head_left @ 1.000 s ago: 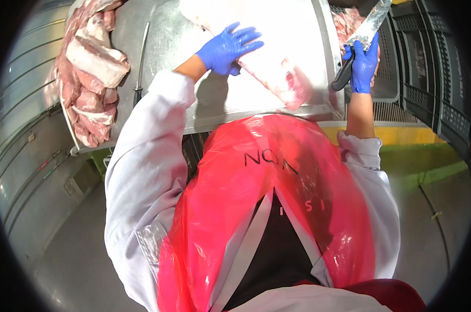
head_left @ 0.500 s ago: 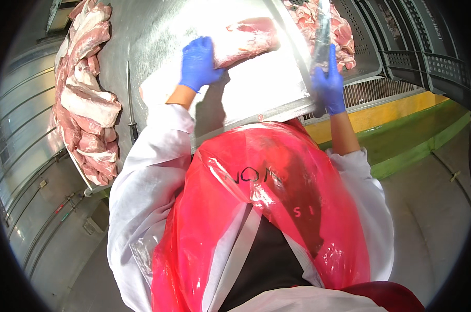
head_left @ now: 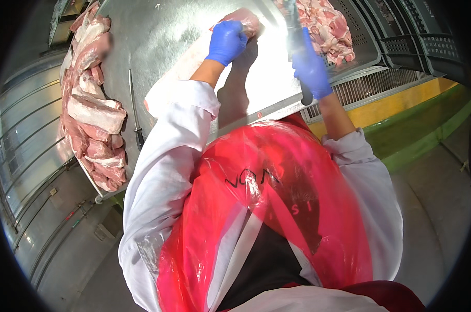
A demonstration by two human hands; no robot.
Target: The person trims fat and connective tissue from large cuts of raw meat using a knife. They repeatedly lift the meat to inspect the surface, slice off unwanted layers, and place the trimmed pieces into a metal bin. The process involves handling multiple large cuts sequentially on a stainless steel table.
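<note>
A long pale-pink piece of raw meat (head_left: 250, 21) lies on a white cutting board (head_left: 271, 73), its far part in bright glare. My left hand (head_left: 227, 43), in a blue glove, has its fingers curled down onto this meat. Above the board's right edge, my blue-gloved right hand (head_left: 312, 72) is closed round the handle of a knife (head_left: 293, 25). The blade points away from me, blurred by motion, and does not touch the meat.
Raw meat pieces (head_left: 96, 112) are heaped along the steel table's left side. A honing steel (head_left: 133, 106) with a black handle lies beside them. Cut meat pieces (head_left: 326, 28) fill a tray beyond the board's right edge, near dark perforated crates (head_left: 402, 44).
My left hand has moved right and away from me along the meat, its fingers now more curled. The knife in my right hand has come left, from over the cut pieces towards the board.
</note>
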